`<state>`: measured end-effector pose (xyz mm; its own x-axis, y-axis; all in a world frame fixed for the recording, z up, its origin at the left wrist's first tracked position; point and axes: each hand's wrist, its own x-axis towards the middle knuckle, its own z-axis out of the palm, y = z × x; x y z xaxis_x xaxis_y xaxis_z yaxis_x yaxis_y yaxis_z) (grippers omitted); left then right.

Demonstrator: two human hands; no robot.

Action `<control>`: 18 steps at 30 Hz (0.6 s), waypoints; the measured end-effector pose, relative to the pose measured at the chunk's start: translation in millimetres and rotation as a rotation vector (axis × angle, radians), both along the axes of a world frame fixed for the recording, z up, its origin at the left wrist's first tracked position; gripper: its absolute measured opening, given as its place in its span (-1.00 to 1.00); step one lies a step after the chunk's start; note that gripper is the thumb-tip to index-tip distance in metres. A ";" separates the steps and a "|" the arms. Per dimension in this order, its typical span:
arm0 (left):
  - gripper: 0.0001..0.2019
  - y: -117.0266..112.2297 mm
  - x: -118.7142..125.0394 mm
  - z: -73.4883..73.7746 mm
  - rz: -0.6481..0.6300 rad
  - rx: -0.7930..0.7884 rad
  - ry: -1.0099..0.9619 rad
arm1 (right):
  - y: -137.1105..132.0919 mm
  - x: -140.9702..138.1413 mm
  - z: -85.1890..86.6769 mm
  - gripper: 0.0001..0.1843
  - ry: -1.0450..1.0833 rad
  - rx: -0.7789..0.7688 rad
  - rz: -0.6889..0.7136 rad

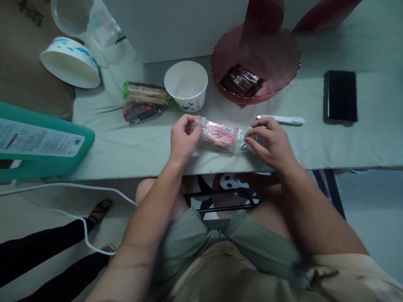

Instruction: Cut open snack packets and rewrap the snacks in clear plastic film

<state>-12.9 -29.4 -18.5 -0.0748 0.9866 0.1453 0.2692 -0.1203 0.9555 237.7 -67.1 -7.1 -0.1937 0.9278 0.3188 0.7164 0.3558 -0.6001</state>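
A small packet with a pink-red label, wrapped in clear crinkled plastic (219, 134), lies at the table's front, between my two hands. My left hand (185, 140) pinches the left end of the wrap between thumb and fingers. At the other end, the thumb and fingertips of my right hand (272, 142) close on the loose clear plastic. Just beyond the right hand lies a white-handled tool with a metal tip (283, 120). Behind the left hand stands a white paper bowl (191, 102) with a blue print.
Left of the bowl lie a green-ended pack of sticks (146, 93) and a red-and-dark packet (141, 112). A pink dish (255, 100) holds dark wrapped packets. Also here are a tipped paper bowl (71, 63), a green jug (78, 142) and a black box-like object (340, 96). Another person's legs (47, 247) show lower left.
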 end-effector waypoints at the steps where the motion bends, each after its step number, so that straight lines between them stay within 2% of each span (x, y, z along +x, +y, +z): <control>1: -0.91 2.8 -2.8 -2.0 0.037 -0.030 -0.086 | 2.0 4.0 -2.2 -0.88 -0.001 0.004 -0.036; 3: -0.84 8.3 -10.9 -6.4 0.110 -0.084 -0.237 | 5.2 11.4 -4.7 -0.90 -0.011 0.023 -0.111; 6: -0.79 14.5 -25.6 -9.5 0.249 -0.117 -0.357 | 6.6 17.9 -2.4 -0.90 -0.033 0.081 -0.254; 9: -0.82 14.3 -36.5 -4.0 0.356 0.011 -0.424 | 4.2 16.2 4.6 -0.73 -0.021 0.125 -0.288; 11: -0.81 8.9 -39.6 3.8 0.262 0.135 -0.337 | 2.8 9.8 8.3 -0.57 -0.019 0.121 -0.195; 13: -0.73 -0.3 -40.0 12.4 0.053 0.199 -0.107 | 3.1 1.2 9.3 -0.40 -0.038 0.093 -0.065; 14: -0.69 -5.8 -39.5 16.4 -0.047 0.204 0.024 | 3.7 -2.9 9.1 -0.38 -0.054 0.074 -0.010; 16: -0.68 -17.0 -38.3 22.4 -0.183 0.195 0.243 | 4.6 -8.8 8.8 -0.52 -0.097 0.044 0.068; 18: -0.78 -26.7 -37.7 25.3 -0.224 0.206 0.406 | 3.6 -10.4 10.5 -0.74 -0.140 0.032 0.125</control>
<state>-50.6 -56.1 6.8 0.2381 0.9198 0.3118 0.5603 -0.3923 0.7295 227.4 -63.5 3.4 -0.3514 0.8836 0.3095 0.7412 0.4645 -0.4846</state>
